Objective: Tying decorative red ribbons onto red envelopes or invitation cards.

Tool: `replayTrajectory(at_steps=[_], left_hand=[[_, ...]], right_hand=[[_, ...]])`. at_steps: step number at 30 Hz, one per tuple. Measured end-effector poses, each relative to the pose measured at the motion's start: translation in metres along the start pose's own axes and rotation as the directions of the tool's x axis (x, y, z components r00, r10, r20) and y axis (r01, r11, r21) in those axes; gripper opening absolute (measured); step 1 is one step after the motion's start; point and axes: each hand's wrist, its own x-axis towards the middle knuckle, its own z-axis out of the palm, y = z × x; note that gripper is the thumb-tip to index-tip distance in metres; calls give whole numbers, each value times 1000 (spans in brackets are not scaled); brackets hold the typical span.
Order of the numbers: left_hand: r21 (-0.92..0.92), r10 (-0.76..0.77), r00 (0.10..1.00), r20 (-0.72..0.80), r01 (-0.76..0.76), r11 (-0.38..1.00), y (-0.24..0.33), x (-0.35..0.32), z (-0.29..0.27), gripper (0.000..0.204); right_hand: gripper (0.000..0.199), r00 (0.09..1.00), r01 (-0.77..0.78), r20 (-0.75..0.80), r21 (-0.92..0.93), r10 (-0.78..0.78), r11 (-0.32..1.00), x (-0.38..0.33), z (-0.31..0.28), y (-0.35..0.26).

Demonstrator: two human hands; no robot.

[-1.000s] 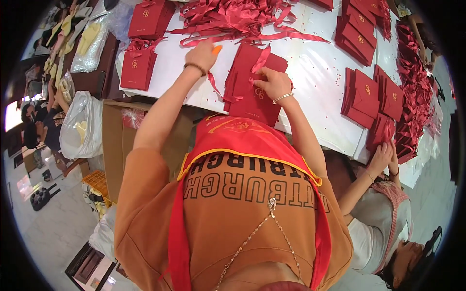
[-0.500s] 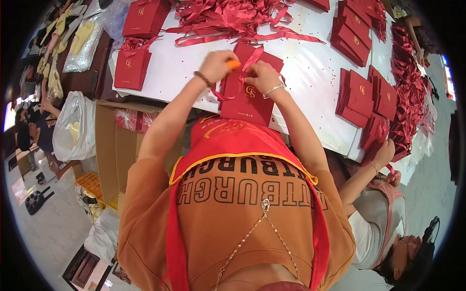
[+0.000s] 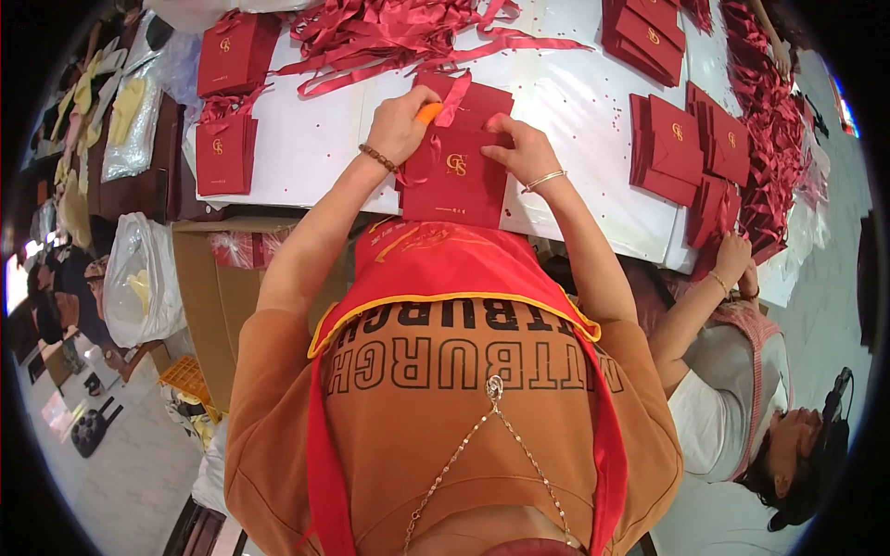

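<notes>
A dark red paper gift bag (image 3: pixel 454 190) with a gold emblem lies at the table's near edge in front of me, over another red bag (image 3: pixel 473 100). My left hand (image 3: pixel 399 128) is closed at its upper left, pinching a satin ribbon (image 3: pixel 452 98). A small orange piece (image 3: pixel 428 113) shows at its fingertips; whether it is worn or held I cannot make out. A loop of ribbon hangs down the bag's left side. My right hand (image 3: pixel 530 156) grips the bag's upper right edge, thumb on the front face and forefinger above the edge.
Loose red ribbons (image 3: pixel 389 42) are heaped at the back. Finished-looking bags (image 3: pixel 225 156) stand at the left, and more stacks (image 3: pixel 669 139) lie at the right. A cardboard box (image 3: pixel 218 315) is below the left edge. A co-worker's hand (image 3: pixel 732 258) handles bags at the right corner.
My hands have spread slightly apart, the right shifting right to the bag's edge. The front bag's upper edge now shows, with the bag behind it rising above. The view has shifted a little.
</notes>
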Motion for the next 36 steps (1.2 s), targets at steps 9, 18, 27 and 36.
replayTrajectory(at_steps=[9, 18, 27, 36], left_hand=[[-322, -198, 963, 185, 250, 913, 22, -17, 33, 14], [-69, -127, 987, 93, 134, 989, 28, -22, 37, 12], [-31, 124, 991, 52, -123, 992, 13, -24, 45, 11], [-109, -172, 981, 88, 182, 977, 20, -20, 44, 8]], right_hand=[[34, 964, -266, 64, 269, 259, 925, -1, 5, 4], [31, 986, -156, 58, 39, 154, 987, 3, 5, 6], [29, 939, -335, 163, 212, 304, 918, 4, 0, -8], [27, 954, -296, 125, 235, 274, 926, -1, 1, -10]])
